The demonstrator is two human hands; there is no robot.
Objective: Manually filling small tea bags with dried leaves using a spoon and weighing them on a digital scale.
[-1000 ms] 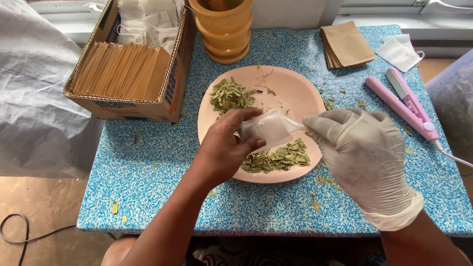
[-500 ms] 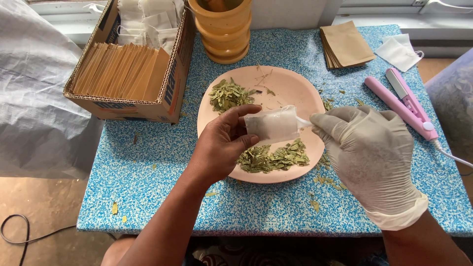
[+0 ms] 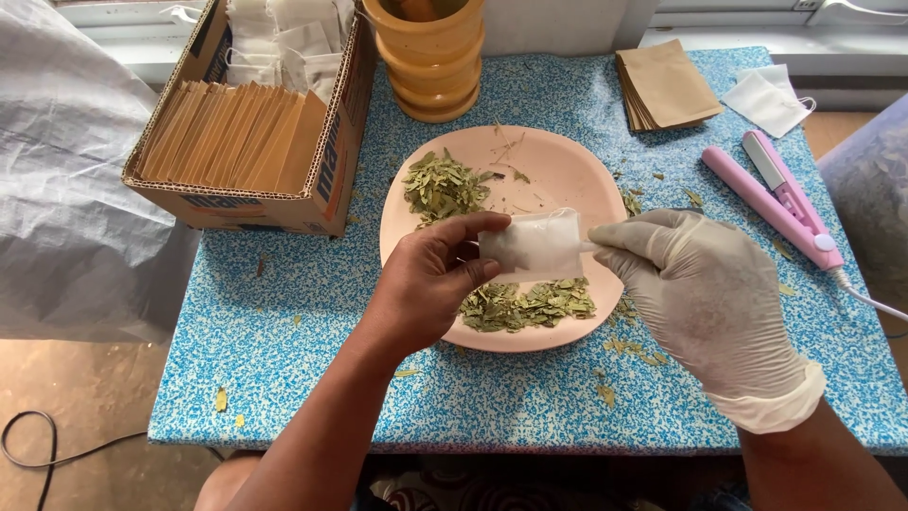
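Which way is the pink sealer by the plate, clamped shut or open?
Open. The pink sealer lies on the blue table with its two arms splayed apart at the far end, joined near the cord. Neither hand touches it.

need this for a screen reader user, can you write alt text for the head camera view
Over a pink plate of dried green leaves, a bare left hand and a white-gloved right hand hold a small white sachet between them. On the blue speckled table also stand a cardboard box of brown envelopes, a yellow mortar and a pink heat sealer.
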